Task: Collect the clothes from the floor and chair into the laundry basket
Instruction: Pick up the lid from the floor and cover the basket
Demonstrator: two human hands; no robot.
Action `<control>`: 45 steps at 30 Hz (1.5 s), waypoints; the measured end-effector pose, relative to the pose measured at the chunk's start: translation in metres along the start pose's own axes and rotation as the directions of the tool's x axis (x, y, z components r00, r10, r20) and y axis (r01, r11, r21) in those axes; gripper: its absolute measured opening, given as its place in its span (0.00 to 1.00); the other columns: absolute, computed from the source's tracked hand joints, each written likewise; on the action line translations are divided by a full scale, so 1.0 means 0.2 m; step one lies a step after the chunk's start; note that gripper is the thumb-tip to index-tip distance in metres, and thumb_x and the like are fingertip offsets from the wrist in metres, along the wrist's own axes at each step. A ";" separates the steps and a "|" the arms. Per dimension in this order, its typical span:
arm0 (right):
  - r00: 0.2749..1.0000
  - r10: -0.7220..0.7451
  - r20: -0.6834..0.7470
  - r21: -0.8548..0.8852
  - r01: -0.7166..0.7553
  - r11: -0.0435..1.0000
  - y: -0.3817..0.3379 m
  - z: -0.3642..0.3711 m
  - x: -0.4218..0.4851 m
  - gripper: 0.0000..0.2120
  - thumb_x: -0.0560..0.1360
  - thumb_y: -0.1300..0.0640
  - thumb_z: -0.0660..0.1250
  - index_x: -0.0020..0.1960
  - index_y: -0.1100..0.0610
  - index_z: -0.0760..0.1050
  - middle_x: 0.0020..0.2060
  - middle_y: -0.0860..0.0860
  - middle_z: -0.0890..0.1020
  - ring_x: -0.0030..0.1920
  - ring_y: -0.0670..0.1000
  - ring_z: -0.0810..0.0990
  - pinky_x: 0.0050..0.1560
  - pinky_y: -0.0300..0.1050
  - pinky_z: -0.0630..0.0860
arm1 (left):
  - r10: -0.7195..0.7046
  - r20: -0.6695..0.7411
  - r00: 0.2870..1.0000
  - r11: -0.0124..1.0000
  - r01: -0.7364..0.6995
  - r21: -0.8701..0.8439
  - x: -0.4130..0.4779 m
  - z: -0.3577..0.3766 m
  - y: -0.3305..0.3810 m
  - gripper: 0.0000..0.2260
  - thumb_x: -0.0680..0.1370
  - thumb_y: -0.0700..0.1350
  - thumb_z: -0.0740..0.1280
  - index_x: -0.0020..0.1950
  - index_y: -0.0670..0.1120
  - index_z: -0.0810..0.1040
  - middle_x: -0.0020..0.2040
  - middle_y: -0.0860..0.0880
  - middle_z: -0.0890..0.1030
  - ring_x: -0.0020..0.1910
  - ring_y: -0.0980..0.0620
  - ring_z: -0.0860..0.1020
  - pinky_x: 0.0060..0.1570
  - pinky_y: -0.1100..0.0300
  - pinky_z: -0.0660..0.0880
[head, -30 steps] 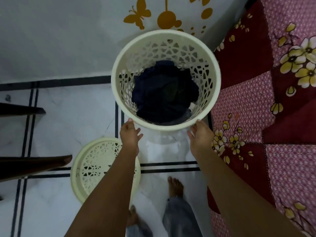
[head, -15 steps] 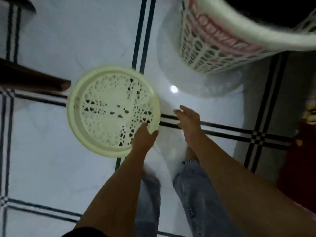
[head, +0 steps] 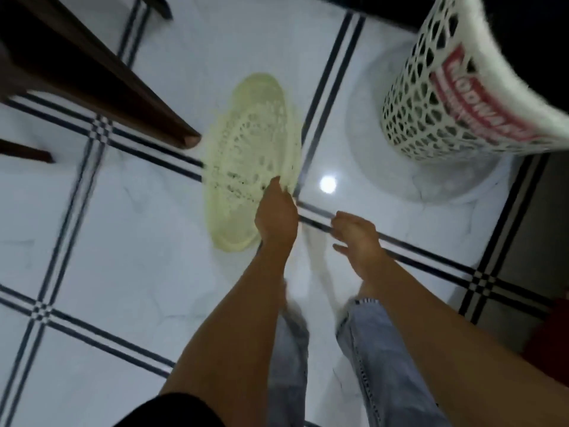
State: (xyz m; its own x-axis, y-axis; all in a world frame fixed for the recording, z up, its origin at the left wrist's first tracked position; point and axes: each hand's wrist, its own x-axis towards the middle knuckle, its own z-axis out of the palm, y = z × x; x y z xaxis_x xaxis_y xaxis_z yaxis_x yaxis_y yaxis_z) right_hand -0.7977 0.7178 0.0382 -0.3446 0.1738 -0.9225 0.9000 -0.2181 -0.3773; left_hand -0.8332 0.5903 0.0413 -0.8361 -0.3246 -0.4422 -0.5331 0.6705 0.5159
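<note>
The cream lattice laundry basket (head: 437, 97) with a red label stands on the floor at the upper right; its inside is out of sight. Its round cream lid (head: 249, 149) is tipped up on edge off the tiles, blurred by motion. My left hand (head: 277, 215) is shut on the lid's near rim. My right hand (head: 358, 235) hovers beside it over the floor, fingers apart and holding nothing. No loose clothes show in this view.
Dark wooden chair legs (head: 123, 97) slant in from the upper left, one foot ending close to the lid. White tiles with dark double lines (head: 326, 84) cover the floor. My jeans-clad legs (head: 369, 349) stand below. A dark red edge (head: 551, 331) shows at the right.
My head has dipped from the basket's opening down to the floor. My left hand took hold of the lid's rim and has tilted it up from lying flat.
</note>
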 end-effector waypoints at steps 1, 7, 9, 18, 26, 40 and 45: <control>0.999 0.017 0.042 0.000 -0.017 1.000 -0.07 0.04 -0.10 0.02 0.76 0.58 0.66 0.47 0.54 0.77 0.45 0.52 0.78 0.46 0.52 0.77 0.52 0.49 0.75 | -0.030 -0.070 0.997 0.990 0.020 -0.141 0.03 -0.16 0.10 0.17 0.82 0.45 0.56 0.69 0.40 0.69 0.62 0.40 0.78 0.62 0.41 0.76 0.62 0.53 0.70; 0.987 0.036 0.155 0.123 -0.055 0.991 -0.46 0.29 -0.58 0.19 0.79 0.47 0.59 0.63 0.59 0.70 0.44 0.58 0.75 0.54 0.64 0.79 0.54 0.58 0.78 | -0.278 -0.191 0.941 0.583 0.008 -0.812 0.01 -0.92 0.55 0.14 0.79 0.45 0.64 0.63 0.40 0.74 0.53 0.47 0.80 0.52 0.47 0.79 0.48 0.57 0.79; 0.984 -0.013 0.177 0.323 -0.046 0.945 -0.61 0.34 -0.70 0.25 0.78 0.42 0.58 0.66 0.59 0.68 0.46 0.56 0.76 0.40 0.58 0.77 0.38 0.53 0.77 | -0.319 -0.135 0.938 0.370 -0.008 -0.929 -0.01 -1.09 0.67 0.11 0.79 0.44 0.64 0.60 0.44 0.75 0.49 0.51 0.80 0.47 0.51 0.79 0.39 0.63 0.79; 0.938 -0.341 -0.065 0.912 0.194 0.361 -1.03 -0.14 -0.94 0.20 0.81 0.66 0.52 0.69 0.54 0.68 0.66 0.57 0.75 0.65 0.60 0.74 0.66 0.62 0.70 | 0.087 0.273 0.958 -0.166 0.284 -0.944 -0.10 -1.12 1.08 0.17 0.82 0.50 0.56 0.66 0.45 0.72 0.64 0.40 0.77 0.63 0.38 0.75 0.58 0.40 0.75; 0.900 -0.264 -0.348 0.894 0.403 0.196 -0.99 -0.92 -0.76 0.24 0.81 0.66 0.52 0.72 0.46 0.65 0.69 0.55 0.72 0.66 0.58 0.73 0.67 0.65 0.68 | -0.058 0.403 0.913 0.489 0.378 -0.786 -0.21 -0.46 1.45 0.18 0.81 0.48 0.59 0.69 0.43 0.67 0.62 0.43 0.76 0.55 0.45 0.77 0.38 0.58 0.78; 0.856 0.089 -0.510 0.761 0.400 0.511 -0.88 -1.32 -0.36 0.16 0.76 0.70 0.62 0.64 0.66 0.74 0.59 0.62 0.79 0.47 0.52 0.79 0.56 0.44 0.77 | -0.184 0.346 0.920 0.673 0.375 -0.638 -0.12 0.08 1.56 0.17 0.80 0.40 0.63 0.68 0.40 0.72 0.63 0.39 0.77 0.54 0.45 0.77 0.53 0.52 0.76; 0.824 0.102 -0.557 0.693 0.394 0.603 -0.95 -1.35 -0.31 0.18 0.75 0.64 0.67 0.65 0.61 0.73 0.60 0.59 0.79 0.56 0.56 0.79 0.60 0.49 0.76 | -0.282 0.314 0.907 0.657 0.421 -0.625 -0.08 0.12 1.59 0.20 0.80 0.37 0.62 0.72 0.45 0.68 0.68 0.42 0.74 0.63 0.42 0.75 0.56 0.49 0.77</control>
State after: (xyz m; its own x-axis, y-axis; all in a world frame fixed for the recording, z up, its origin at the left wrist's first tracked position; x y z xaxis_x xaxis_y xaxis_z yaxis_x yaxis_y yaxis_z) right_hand -0.8753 1.0075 0.1888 -0.0440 0.6560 -0.7535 0.2220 -0.7289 -0.6476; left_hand -0.9855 0.8243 0.1956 -0.5669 -0.2743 -0.7768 -0.7832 -0.1127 0.6114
